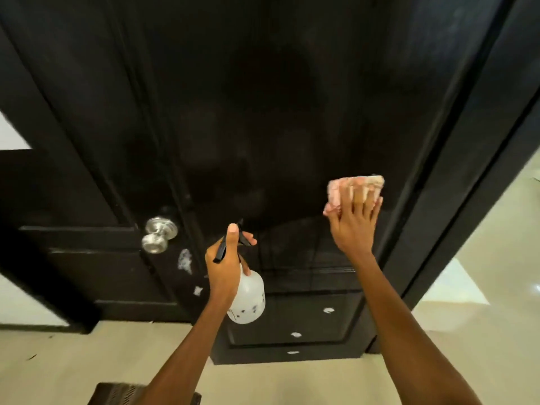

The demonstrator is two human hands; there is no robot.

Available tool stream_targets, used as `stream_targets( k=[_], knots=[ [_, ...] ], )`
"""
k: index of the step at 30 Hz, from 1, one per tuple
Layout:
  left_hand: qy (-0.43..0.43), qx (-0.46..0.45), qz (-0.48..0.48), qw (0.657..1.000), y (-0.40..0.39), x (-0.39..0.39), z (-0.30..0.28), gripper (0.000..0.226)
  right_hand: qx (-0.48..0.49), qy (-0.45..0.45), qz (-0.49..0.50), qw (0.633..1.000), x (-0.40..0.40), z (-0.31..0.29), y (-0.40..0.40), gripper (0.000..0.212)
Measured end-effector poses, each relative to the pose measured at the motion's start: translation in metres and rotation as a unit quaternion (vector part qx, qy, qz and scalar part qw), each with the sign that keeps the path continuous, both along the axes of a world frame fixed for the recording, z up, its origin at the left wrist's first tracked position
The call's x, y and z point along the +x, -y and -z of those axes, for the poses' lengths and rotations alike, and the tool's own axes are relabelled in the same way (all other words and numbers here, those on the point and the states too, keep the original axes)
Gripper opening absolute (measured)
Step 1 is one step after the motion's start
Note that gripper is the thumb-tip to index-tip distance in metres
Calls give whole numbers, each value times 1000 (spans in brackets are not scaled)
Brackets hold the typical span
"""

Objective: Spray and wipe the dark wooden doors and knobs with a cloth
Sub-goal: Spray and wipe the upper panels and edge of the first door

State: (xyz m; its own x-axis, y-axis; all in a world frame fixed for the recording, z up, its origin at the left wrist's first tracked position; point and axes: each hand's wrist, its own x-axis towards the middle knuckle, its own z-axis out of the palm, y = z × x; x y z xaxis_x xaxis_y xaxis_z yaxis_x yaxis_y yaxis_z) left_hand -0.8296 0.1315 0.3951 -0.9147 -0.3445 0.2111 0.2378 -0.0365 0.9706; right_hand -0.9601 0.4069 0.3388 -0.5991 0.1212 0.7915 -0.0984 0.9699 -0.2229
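Right hand (355, 226) pressing a pink cloth (352, 190) flat on the tall dark wooden door (263, 112), fingers spread, left hand (226, 264) curled round a clear spray bottle (248, 299), shiny round silver knob (159, 233) to the left

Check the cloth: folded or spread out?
Folded. The pink cloth is a compact wad pressed against the dark door under the right hand's straight fingers.

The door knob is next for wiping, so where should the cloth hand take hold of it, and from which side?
Wrap the cloth around the round outer ball of the knob, coming straight at its face from the front. Its narrow neck joins it to the door, so the ball stands clear all round; the left hand grips the spray bottle.
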Motion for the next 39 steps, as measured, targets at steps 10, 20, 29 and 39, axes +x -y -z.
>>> stream_targets(
  k=[10,20,29,39],
  knots=[
    [-7,-50,43,998,-106,-14,21,57,35,-39,-74,996,-3,29,-30,67],
    [-13,-47,145,988,-251,-38,-18,54,-92,-6,34,995,11,-12,-194,63],
    [-47,-56,176,982,-316,-63,-63,55,-182,-124,32,975,-18,-106,-212,64],
    [-26,-81,173,981,-310,-69,-67,56,-649,-23,19,760,5,-16,-169,80]
  ],
)
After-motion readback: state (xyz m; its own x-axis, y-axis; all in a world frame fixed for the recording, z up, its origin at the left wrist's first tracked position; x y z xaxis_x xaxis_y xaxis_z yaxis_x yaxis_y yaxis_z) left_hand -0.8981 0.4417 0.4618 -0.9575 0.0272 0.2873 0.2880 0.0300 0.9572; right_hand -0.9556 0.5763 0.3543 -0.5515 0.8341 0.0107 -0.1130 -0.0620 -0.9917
